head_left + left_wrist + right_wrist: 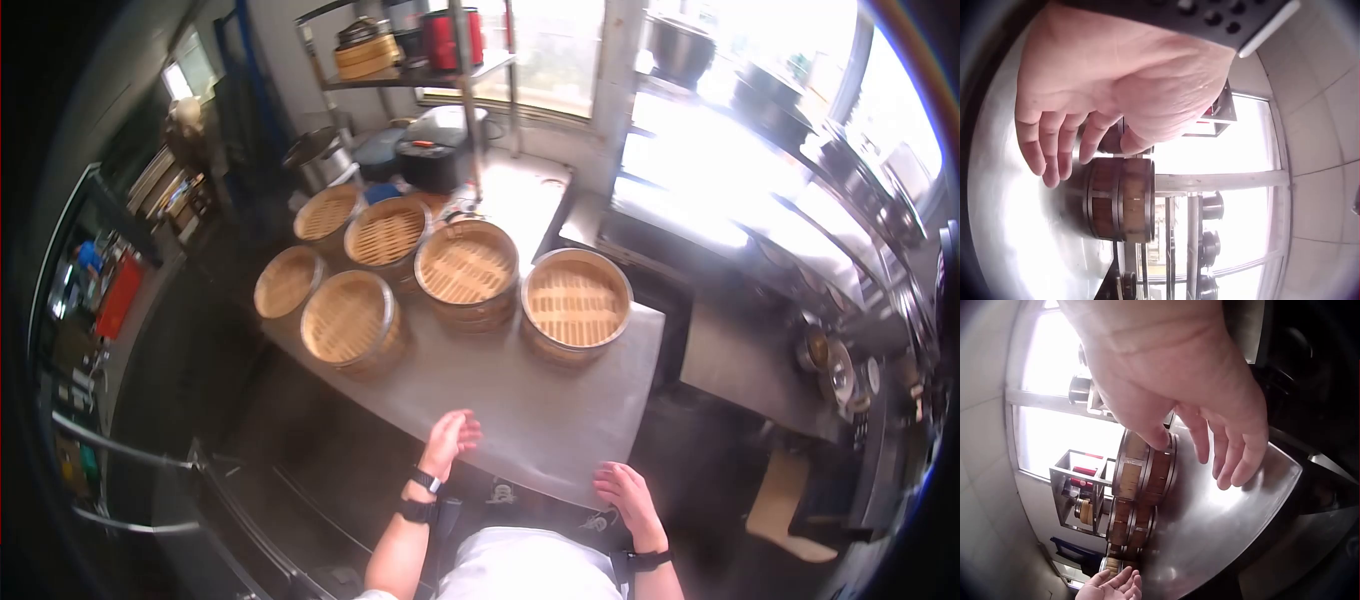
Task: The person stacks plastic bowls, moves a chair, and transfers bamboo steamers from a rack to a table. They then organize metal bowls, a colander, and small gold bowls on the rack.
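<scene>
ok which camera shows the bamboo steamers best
The head view: it looks down on six bamboo steamers with their slats in sight. The left wrist view shows only sides, partly behind the left hand; the right wrist view shows mostly sides, one partly behind the right hand.

I lose the white shirt (530, 565) at the head view's bottom edge, and glare washes out the pots (772, 103) at upper right. The small items (88, 255) around the red box (120, 297) are too blurred for me to identify. My left-wrist feed has the left hand (1119, 81) hiding much of a bamboo steamer (1112, 139) and the perforated strap (1200, 17) cropped at top; my right-wrist feed cuts off the left hand.
</scene>
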The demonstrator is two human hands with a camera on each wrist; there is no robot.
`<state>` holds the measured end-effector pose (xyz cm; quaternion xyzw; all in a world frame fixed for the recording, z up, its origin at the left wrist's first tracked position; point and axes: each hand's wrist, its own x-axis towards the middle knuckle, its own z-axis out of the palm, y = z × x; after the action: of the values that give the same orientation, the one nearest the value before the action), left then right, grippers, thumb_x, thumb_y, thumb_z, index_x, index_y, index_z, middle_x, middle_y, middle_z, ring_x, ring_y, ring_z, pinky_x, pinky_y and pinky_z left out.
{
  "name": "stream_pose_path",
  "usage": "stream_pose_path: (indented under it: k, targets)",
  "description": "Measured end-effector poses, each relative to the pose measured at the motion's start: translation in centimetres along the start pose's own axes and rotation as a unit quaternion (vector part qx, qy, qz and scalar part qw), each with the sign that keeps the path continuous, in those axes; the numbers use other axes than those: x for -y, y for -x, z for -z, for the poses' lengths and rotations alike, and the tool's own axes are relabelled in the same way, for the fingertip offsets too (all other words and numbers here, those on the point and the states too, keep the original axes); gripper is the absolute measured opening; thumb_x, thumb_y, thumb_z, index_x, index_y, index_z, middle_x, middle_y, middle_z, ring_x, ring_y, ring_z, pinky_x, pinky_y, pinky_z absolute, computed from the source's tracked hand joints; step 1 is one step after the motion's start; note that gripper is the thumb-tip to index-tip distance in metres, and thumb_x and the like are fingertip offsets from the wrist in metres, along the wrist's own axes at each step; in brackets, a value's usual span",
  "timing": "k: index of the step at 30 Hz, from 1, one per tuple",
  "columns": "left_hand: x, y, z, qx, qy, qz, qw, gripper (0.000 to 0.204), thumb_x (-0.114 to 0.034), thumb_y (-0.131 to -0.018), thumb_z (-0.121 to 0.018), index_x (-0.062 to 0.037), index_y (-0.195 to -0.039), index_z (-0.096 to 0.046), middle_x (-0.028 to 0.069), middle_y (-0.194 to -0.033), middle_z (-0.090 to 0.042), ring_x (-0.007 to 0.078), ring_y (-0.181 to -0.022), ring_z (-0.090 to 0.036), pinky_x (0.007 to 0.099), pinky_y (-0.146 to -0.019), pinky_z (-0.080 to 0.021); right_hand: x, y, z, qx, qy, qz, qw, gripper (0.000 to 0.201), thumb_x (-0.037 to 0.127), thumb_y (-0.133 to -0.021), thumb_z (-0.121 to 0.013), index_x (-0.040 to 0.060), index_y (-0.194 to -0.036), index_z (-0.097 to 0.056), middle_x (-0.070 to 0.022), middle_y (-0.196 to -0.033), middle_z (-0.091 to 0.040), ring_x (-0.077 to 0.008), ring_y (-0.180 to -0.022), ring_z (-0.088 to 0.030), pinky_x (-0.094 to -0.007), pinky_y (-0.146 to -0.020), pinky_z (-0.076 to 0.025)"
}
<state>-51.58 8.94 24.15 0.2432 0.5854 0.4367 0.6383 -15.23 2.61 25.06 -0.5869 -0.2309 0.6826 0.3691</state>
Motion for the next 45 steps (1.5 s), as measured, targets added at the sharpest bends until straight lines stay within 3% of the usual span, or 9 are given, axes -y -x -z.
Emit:
stream_pose_path:
  k: [3, 10, 17, 22, 32, 37, 39, 43, 45]
  targets:
    - [2.7, 2.0, -7.3, 0.127, -0.145, 0.077, 0.978, 0.037, -0.031, -0.102, -0.048, -0.0043, -0.126, -0.057, 0.0122, -0.110, -0.067, 0.0204, -0.098, -0.065, 0.0322, -0.081, -0.053, -0.9, 0.3, 4.5, 0.016, -0.043, -0.006, 0.999, 0.037, 0.027, -0.102, -0.050, -0.0009, -0.126, -0.055, -0.0144, -0.113, -0.065, -0.0193, -0.097, -0.066, -0.0306, -0.083, -0.055]
    - [10.7, 3.5, -23.8, 0.203, -0.272, 0.084, 0.937, 0.040, -0.033, -0.102, -0.049, -0.0023, -0.126, -0.057, 0.0116, -0.110, -0.066, 0.0193, -0.097, -0.065, 0.0322, -0.081, -0.052, -0.9, 2.3, 21.5, -0.007, -0.046, 0.013, 0.999, 0.036, 0.027, -0.102, -0.052, 0.0002, -0.126, -0.056, -0.0135, -0.114, -0.065, -0.0188, -0.098, -0.066, -0.0304, -0.083, -0.054]
    - [15.1, 5.4, -39.2, 0.245, -0.301, 0.090, 0.917, 0.036, -0.030, -0.102, -0.049, -0.0021, -0.123, -0.058, 0.0106, -0.108, -0.066, 0.0174, -0.095, -0.065, 0.0298, -0.080, -0.053, 0.6, 7.7, 40.7, -0.163, -0.112, 0.062, 0.978, 0.033, 0.027, -0.100, -0.052, 0.0013, -0.120, -0.059, -0.0123, -0.107, -0.066, -0.0191, -0.092, -0.066, -0.0315, -0.080, -0.054]
    - [14.7, 4.8, -46.1, 0.308, -0.358, 0.090, 0.877, 0.040, -0.032, -0.101, -0.050, -0.0010, -0.125, -0.057, 0.0125, -0.110, -0.066, 0.0190, -0.096, -0.065, 0.0320, -0.083, -0.052, 1.4, 8.6, 47.5, -0.235, -0.210, 0.090, 0.945, 0.030, 0.025, -0.099, -0.051, 0.0004, -0.114, -0.059, -0.0132, -0.102, -0.066, -0.0206, -0.090, -0.066, -0.0322, -0.078, -0.054]
    - [14.5, -7.1, -59.8, 0.304, -0.394, 0.035, 0.867, 0.038, -0.032, -0.100, -0.051, -0.0027, -0.123, -0.058, 0.0088, -0.104, -0.066, 0.0164, -0.093, -0.065, 0.0300, -0.080, -0.053, 5.5, 3.8, 55.0, -0.210, -0.203, 0.066, 0.954, 0.031, 0.026, -0.099, -0.053, 0.0011, -0.116, -0.059, -0.0132, -0.105, -0.067, -0.0208, -0.093, -0.066, -0.0330, -0.080, -0.054]
    - [12.6, -13.6, -69.1, 0.260, -0.476, -0.170, 0.823, 0.041, -0.029, -0.092, -0.061, -0.0002, -0.121, -0.059, 0.0200, -0.101, -0.070, 0.0269, -0.097, -0.068, 0.0369, -0.083, -0.053, 12.0, -0.9, 59.5, -0.242, -0.190, 0.061, 0.950, 0.032, 0.026, -0.099, -0.053, 0.0008, -0.118, -0.059, -0.0133, -0.106, -0.067, -0.0212, -0.094, -0.066, -0.0333, -0.081, -0.054]
    - [11.6, -17.5, -73.2, 0.260, -0.448, -0.158, 0.841, 0.040, -0.025, -0.089, -0.064, -0.0022, -0.122, -0.059, 0.0199, -0.103, -0.069, 0.0301, -0.095, -0.068, 0.0394, -0.082, -0.054, 15.4, -3.2, 60.9, -0.248, -0.181, 0.070, 0.949, 0.032, 0.026, -0.099, -0.053, 0.0007, -0.118, -0.058, -0.0132, -0.106, -0.066, -0.0212, -0.094, -0.065, -0.0332, -0.082, -0.054]
    - [10.5, -27.7, -80.9, 0.168, -0.491, -0.352, 0.779, 0.055, -0.022, -0.086, -0.066, -0.0090, -0.135, -0.047, 0.0229, -0.106, -0.063, 0.0389, -0.095, -0.064, 0.0455, -0.083, -0.052, 20.9, -7.6, 63.4, -0.259, -0.095, 0.084, 0.957, 0.030, 0.023, -0.100, -0.051, 0.0014, -0.117, -0.061, -0.0099, -0.105, -0.067, -0.0176, -0.092, -0.065, -0.0302, -0.079, -0.052]
    - [8.7, -32.0, -85.1, 0.146, -0.485, -0.337, 0.794, 0.065, -0.023, -0.085, -0.067, -0.0148, -0.143, -0.038, 0.0279, -0.112, -0.058, 0.0448, -0.102, -0.060, 0.0480, -0.087, -0.050, 23.0, -9.4, 64.3, -0.280, -0.047, 0.092, 0.954, 0.028, 0.021, -0.100, -0.052, 0.0010, -0.117, -0.061, -0.0085, -0.104, -0.067, -0.0162, -0.091, -0.064, -0.0285, -0.078, -0.052]
